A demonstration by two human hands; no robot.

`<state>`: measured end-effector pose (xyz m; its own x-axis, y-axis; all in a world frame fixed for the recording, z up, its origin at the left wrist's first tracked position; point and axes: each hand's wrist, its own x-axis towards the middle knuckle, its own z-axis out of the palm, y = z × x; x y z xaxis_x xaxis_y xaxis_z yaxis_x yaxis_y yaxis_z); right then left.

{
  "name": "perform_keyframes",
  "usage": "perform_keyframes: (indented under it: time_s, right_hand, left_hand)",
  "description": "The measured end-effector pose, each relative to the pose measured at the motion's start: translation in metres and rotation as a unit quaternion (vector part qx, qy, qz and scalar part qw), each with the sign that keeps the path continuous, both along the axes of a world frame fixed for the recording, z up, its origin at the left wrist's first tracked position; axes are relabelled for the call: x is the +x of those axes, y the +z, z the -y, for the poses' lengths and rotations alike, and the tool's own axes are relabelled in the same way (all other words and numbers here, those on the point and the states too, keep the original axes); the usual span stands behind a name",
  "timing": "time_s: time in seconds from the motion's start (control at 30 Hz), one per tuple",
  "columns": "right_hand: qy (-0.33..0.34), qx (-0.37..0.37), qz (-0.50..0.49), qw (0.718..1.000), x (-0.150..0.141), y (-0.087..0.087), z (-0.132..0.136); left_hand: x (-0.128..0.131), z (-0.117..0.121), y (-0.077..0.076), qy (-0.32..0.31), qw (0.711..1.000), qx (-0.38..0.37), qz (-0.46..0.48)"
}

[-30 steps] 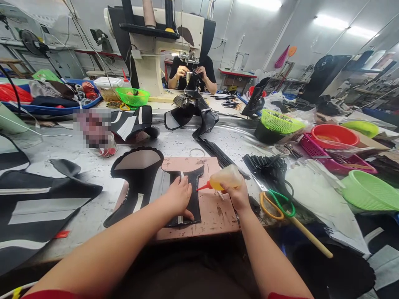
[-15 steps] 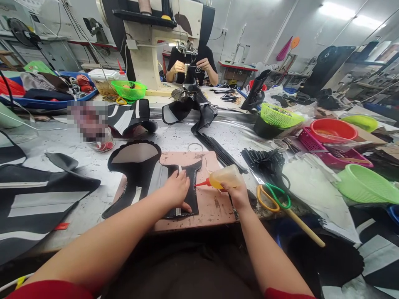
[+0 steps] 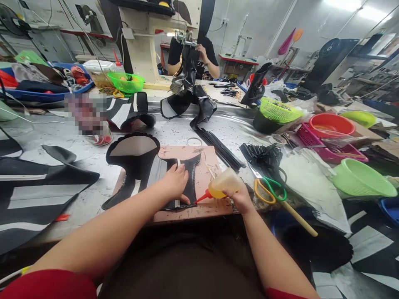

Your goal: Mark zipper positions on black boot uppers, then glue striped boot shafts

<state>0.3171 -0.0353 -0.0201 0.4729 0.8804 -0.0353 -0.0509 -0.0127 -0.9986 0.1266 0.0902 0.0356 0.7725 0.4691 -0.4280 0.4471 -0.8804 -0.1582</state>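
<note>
My left hand (image 3: 176,182) lies with spread fingers on a black leather piece (image 3: 134,162) that has a scalloped top and pale strips on it. Under part of that piece is a pinkish board (image 3: 205,182). In my right hand (image 3: 241,197) is a squeeze bottle (image 3: 225,183) of yellowish liquid, tilted so that its red nozzle points left. The nozzle's tip is at the lower right corner of the leather, where a shiny line runs along the edge.
Scissors with orange and green handles (image 3: 270,190) lie to the right, beside bundled black strips (image 3: 263,160). More black pieces (image 3: 46,187) cover the left side. Baskets, including a light green one (image 3: 363,178), stand at right. Across the table a person (image 3: 207,54) works at a sewing machine (image 3: 141,50).
The bottle's nozzle has moved toward me along the leather's right edge, down to its lower corner. My left hand stays on the piece. The person opposite has shifted the black item at the machine.
</note>
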Motion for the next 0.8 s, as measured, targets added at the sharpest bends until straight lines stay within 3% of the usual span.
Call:
perform_keyframes:
  time_s: [0.3,0.53,0.8]
  right_hand:
    - [-0.003,0.018,0.038,0.999,0.001,0.001,0.01]
    - [-0.01,0.028,-0.008,1.0,0.003,-0.008,0.014]
    - [-0.018,0.06,0.088,0.994,0.001,-0.006,0.003]
  left_hand:
    - [-0.001,-0.001,-0.005,-0.007,1.0,0.009,0.02]
    - [-0.002,-0.002,-0.008,-0.008,0.999,0.012,0.033]
    - [-0.002,-0.003,-0.009,-0.006,0.999,0.004,0.037]
